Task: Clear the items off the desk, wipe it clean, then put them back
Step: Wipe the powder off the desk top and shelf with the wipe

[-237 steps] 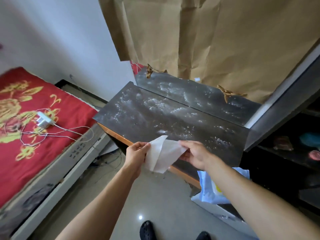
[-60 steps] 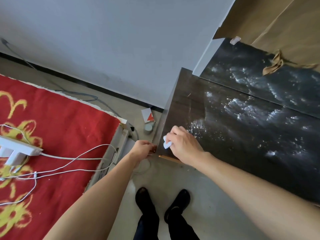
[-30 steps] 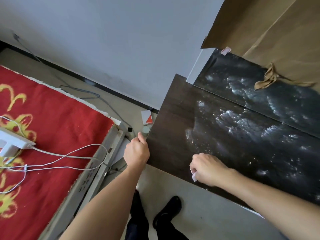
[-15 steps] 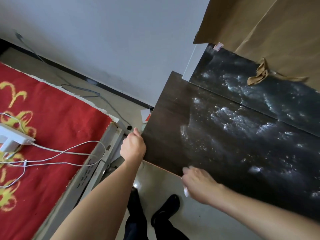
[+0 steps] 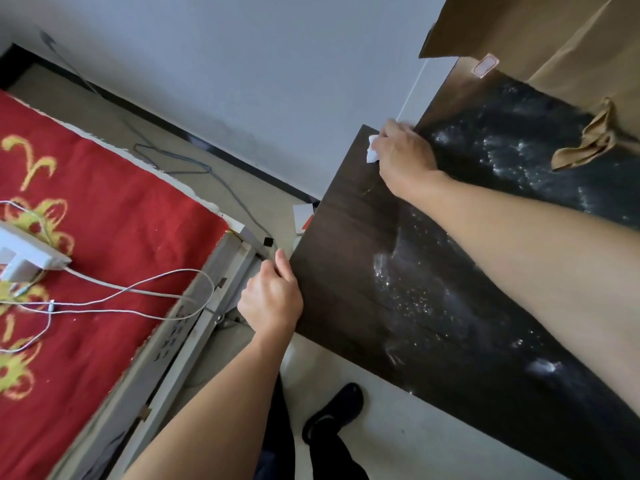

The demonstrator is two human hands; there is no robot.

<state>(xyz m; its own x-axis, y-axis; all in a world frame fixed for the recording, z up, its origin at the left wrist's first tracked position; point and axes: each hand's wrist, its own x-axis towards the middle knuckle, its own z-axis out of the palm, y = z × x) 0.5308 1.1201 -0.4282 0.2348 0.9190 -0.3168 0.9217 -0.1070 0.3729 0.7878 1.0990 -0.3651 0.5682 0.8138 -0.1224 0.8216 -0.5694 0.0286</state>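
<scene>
pressing tissue (image 5: 372, 152) at desk (image 5: 346, 258) far corner, right hand (image 5: 405, 157) clamped; left hand (image 5: 270, 299) gripping side edge.

no legible text anywhere, markings on the bed frame (image 5: 173, 337) too blurred to read

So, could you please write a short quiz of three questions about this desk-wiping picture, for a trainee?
1. True or false: the left hand holds the white tissue.
2. Where on the desk is the right hand wiping?
A. far left corner
B. near edge
C. middle
3. Fill in: the white power strip lies on the red ____.

Key:
1. False; the right hand holds it, and the left hand grips the desk's left edge.
2. A
3. blanket
</scene>
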